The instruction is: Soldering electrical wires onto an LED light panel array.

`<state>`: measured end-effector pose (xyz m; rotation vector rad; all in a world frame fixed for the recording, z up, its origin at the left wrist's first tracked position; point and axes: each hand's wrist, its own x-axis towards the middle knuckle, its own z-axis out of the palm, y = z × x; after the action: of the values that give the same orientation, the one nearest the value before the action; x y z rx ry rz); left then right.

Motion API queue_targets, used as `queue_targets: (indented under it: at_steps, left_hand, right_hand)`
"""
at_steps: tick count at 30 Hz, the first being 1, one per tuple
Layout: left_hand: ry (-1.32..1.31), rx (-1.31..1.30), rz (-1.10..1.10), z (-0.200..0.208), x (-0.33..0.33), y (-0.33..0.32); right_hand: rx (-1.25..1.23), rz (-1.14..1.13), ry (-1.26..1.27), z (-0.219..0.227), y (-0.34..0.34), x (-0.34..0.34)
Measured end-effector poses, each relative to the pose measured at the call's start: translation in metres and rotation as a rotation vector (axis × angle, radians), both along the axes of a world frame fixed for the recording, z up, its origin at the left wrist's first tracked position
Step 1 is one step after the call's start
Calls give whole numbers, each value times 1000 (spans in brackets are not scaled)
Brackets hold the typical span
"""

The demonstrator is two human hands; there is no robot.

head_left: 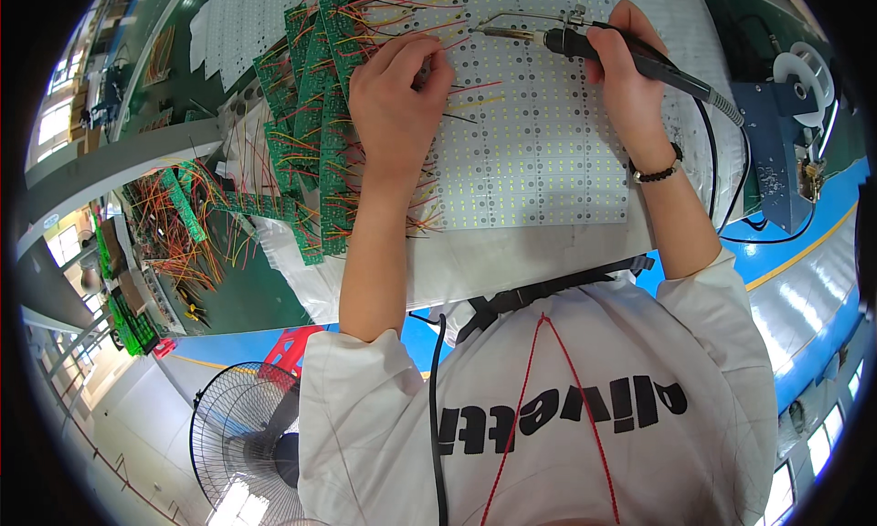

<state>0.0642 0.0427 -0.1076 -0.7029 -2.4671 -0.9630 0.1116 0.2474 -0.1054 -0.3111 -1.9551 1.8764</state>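
Note:
My right hand (630,87) is wrapped round the black handle of a soldering iron (571,43), which has a thin metal solder-feed tube along its tip. The tip points left, over a white LED panel (539,174) covered in rows of small yellowish chips. Close to the tip, my left hand (391,115) is closed in a pinch, with a thin red wire (459,42) at its fingertips. Under and beside my left wrist lie several long green circuit boards (332,174) with red, yellow and black wires; some wires reach across the panel.
To the right stands a blue solder-feeder box (772,151) with a white spool (804,74); black cables hang near it. At the left lie a tangle of wires (196,243) and small pliers (194,308). A black fan (247,430) stands below the table's left side.

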Motion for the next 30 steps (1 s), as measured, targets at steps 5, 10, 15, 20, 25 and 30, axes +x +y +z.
queue_targets:
  at_steps: [5, 10, 15, 20, 25, 30]
  left_hand:
    - [10, -4, 10, 1, 1, 2]
    - [40, 6, 10, -1, -1, 2]
    - [43, -20, 14, 0, -1, 1]
    - [77, -7, 10, -4, -3, 1]
    - [65, -18, 24, -2, -2, 3]
    - [77, -16, 20, -3, -3, 2]
  right_hand:
    - [0, 10, -15, 2, -1, 1]
    - [12, 24, -41, 2, -1, 1]
    - [9, 42, -36, 0, 0, 0]
    - [20, 52, -19, -2, 1, 0]
    - [9, 40, -28, -1, 1, 0]
    - [-18, 39, -9, -3, 0, 0]
